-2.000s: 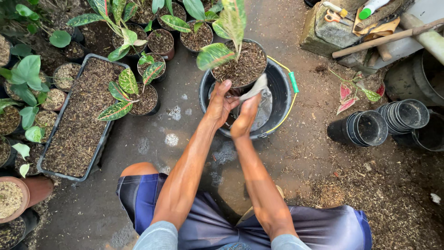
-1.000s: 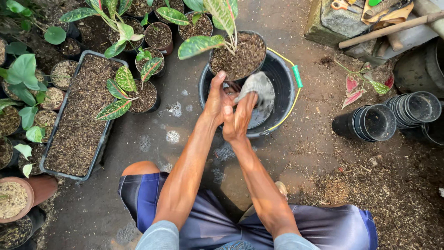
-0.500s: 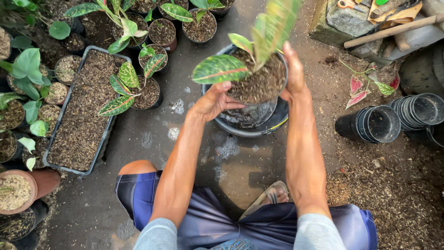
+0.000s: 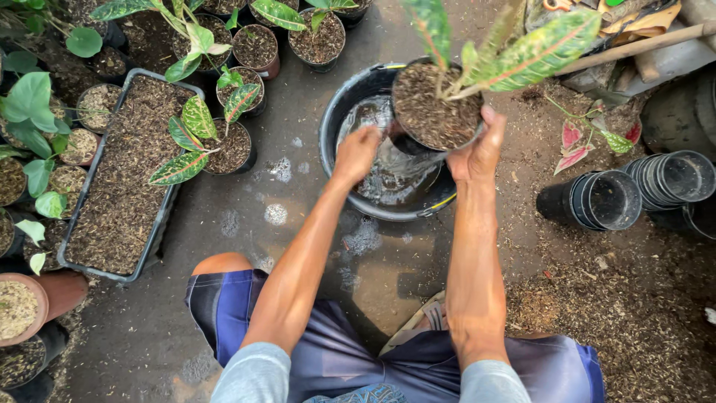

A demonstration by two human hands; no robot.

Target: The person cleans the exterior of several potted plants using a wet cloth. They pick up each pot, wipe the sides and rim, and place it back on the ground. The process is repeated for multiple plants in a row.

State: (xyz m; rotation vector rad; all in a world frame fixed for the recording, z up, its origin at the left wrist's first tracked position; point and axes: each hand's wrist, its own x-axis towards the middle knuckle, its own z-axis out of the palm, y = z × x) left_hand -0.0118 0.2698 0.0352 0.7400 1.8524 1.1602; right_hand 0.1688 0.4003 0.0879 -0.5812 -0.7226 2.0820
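Note:
My right hand (image 4: 477, 153) grips the rim of a black pot of soil with a green-and-yellow leafed plant (image 4: 436, 112), held tilted over a black bucket (image 4: 328, 142) of water. At the pot's lower left side is my left hand (image 4: 356, 153), fingers curled, just above the water. Something grey, either water running off or a cloth, shows under the pot. I cannot tell if my left hand holds anything.
A long black tray of soil (image 4: 119, 179) lies at left, ringed by several potted plants (image 4: 231, 145). Stacks of empty black pots (image 4: 604, 198) lie on their sides at right. A terracotta pot (image 4: 30, 302) stands at bottom left. My knees are below the bucket on wet concrete.
The potted plant has been lifted out of the bucket and swung to the right. My right hand now holds it alone. My left hand dropped to the pot's lower side by the water.

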